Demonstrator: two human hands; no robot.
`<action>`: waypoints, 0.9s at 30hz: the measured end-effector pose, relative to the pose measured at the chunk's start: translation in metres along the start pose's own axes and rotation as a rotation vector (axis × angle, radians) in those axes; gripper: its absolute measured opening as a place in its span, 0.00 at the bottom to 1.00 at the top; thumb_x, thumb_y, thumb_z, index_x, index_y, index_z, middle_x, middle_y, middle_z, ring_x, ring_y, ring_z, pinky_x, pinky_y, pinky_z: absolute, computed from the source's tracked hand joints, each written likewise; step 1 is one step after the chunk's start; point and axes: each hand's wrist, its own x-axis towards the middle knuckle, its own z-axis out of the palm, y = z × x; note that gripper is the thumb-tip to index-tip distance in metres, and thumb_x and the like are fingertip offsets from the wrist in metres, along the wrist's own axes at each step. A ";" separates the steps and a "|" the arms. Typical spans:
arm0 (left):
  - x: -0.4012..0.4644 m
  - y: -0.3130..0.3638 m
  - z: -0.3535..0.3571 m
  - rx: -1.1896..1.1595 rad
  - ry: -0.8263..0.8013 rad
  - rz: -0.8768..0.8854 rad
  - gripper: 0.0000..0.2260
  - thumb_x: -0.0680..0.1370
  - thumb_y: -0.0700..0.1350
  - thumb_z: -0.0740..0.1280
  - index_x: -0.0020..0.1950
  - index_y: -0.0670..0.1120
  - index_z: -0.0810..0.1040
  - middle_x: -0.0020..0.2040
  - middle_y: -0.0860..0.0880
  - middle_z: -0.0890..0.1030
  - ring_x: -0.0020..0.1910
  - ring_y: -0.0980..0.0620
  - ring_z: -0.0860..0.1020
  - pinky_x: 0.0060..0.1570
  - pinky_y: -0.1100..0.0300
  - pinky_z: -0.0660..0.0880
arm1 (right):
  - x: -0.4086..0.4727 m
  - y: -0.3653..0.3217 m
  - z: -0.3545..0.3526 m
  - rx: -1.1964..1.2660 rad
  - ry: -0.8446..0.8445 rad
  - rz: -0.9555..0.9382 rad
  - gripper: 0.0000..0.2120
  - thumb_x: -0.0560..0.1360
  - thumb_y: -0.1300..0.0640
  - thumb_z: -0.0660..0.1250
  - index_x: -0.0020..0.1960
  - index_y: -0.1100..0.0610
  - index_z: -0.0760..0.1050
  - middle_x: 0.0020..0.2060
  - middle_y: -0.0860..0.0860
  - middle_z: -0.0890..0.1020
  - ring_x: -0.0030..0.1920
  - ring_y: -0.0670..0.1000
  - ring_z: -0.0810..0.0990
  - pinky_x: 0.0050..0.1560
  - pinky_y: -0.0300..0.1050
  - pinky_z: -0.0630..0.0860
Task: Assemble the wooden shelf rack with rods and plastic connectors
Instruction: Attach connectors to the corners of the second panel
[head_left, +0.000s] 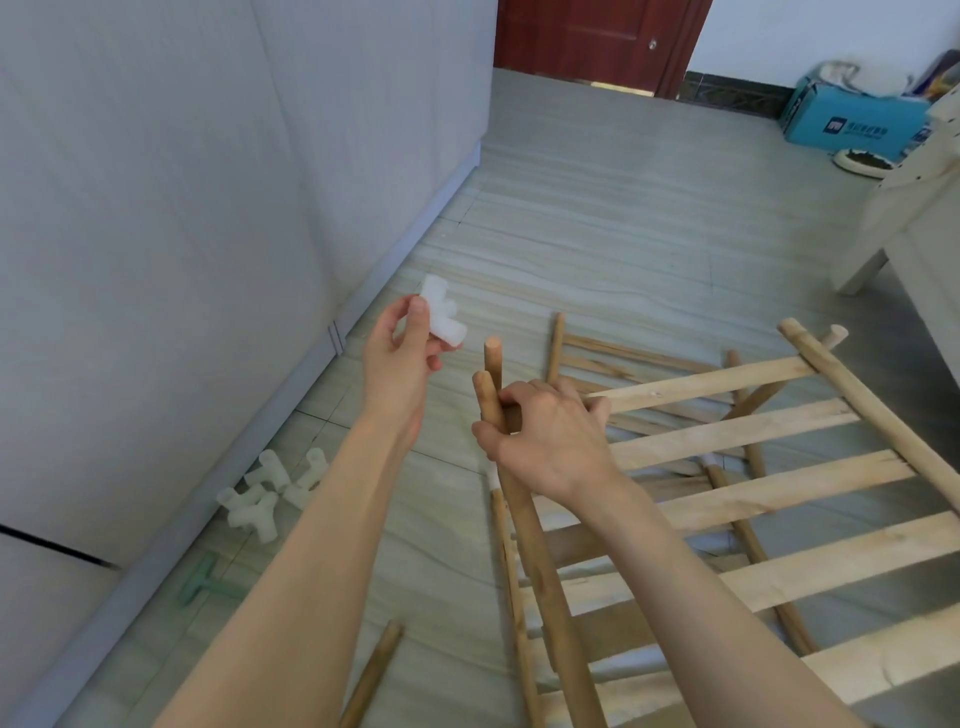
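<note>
My left hand (397, 358) pinches a white plastic connector (441, 317) raised above the floor. My right hand (545, 431) grips the upper end of a wooden rod (540, 571) that forms the left side of a slatted shelf panel (753, 499). A second rod end (492, 358) sticks up just behind it, right of the connector and apart from it. Another slatted panel (639, 364) lies flat on the floor beneath. A loose rod (371, 675) lies at the bottom, partly hidden by my left forearm.
Several spare white connectors (270, 488) lie in a heap by the pale cabinet base (311, 364) on the left. A green T-shaped tool (197, 579) lies near them. A blue box (852, 117) and a bowl (865, 161) sit far right, beside pale furniture (914, 208).
</note>
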 end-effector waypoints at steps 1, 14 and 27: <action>0.001 -0.002 0.001 0.051 0.016 0.020 0.13 0.82 0.48 0.58 0.61 0.41 0.71 0.46 0.48 0.81 0.33 0.58 0.78 0.35 0.63 0.67 | 0.001 0.001 -0.001 0.016 0.007 -0.001 0.14 0.73 0.42 0.61 0.49 0.51 0.77 0.46 0.46 0.79 0.57 0.51 0.69 0.50 0.50 0.57; 0.011 -0.022 0.017 0.492 -0.152 0.249 0.09 0.82 0.43 0.55 0.58 0.45 0.72 0.44 0.52 0.77 0.37 0.63 0.75 0.38 0.74 0.70 | 0.001 0.008 0.001 0.093 0.082 -0.034 0.12 0.74 0.44 0.61 0.47 0.51 0.77 0.45 0.45 0.80 0.55 0.50 0.70 0.49 0.48 0.55; 0.014 -0.026 0.015 0.427 -0.220 0.245 0.08 0.83 0.42 0.54 0.53 0.52 0.72 0.42 0.56 0.78 0.36 0.69 0.75 0.35 0.76 0.68 | -0.002 0.011 -0.002 0.115 0.124 -0.028 0.12 0.72 0.43 0.62 0.47 0.50 0.77 0.44 0.44 0.81 0.55 0.48 0.70 0.50 0.47 0.55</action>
